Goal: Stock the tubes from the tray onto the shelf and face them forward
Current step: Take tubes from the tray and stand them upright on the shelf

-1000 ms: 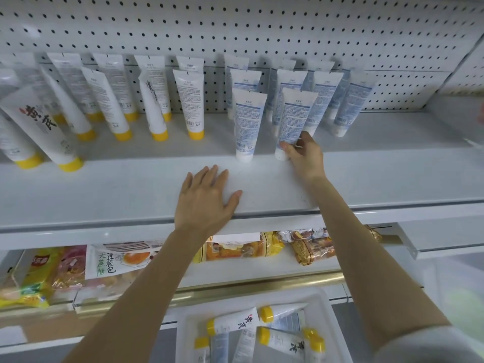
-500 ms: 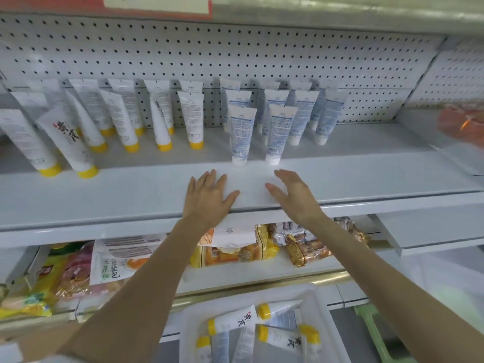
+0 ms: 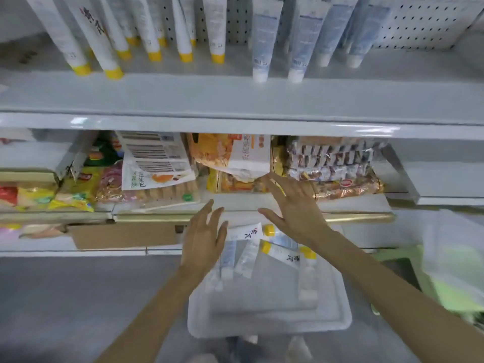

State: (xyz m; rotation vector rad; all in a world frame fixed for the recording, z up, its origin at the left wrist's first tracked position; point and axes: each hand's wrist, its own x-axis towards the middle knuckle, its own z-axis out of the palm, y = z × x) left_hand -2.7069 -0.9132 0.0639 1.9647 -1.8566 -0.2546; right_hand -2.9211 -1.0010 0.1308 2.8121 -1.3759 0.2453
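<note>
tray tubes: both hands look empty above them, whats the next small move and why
Probably lower the left hand onto the yellow-capped tube lying just beside its fingers in the tray and grip it. Both hands are open and hold nothing, the right hand hovers near the tray's far end, and several tubes lie loose in the tray, not yet on the shelf.
</note>
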